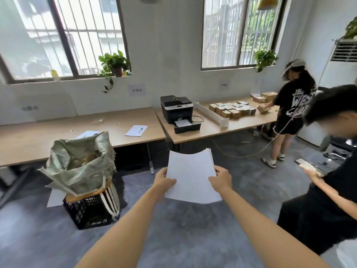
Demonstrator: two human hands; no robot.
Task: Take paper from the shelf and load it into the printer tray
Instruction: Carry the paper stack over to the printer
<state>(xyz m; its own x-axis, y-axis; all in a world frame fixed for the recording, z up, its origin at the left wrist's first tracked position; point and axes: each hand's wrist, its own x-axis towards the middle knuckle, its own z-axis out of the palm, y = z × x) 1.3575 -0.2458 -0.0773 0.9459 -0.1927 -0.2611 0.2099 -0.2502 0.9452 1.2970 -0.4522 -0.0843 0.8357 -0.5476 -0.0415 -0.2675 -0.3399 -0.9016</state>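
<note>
A thin stack of white paper (191,176) is held out in front of me over the grey floor. My left hand (163,181) grips its left edge and my right hand (222,177) grips its right edge. The sheets bow slightly downward at the near end. Straight ahead, a black printer (176,107) stands on a wooden table (210,130). Its black paper tray (187,127) is pulled out toward me with white paper visible inside. No shelf is in sight.
A black crate with a green sack (85,171) stands on the floor at my left. A person with a phone (328,190) is close at my right; another person (289,113) works at the table's far end. Boxes (231,110) and a white divider lie right of the printer.
</note>
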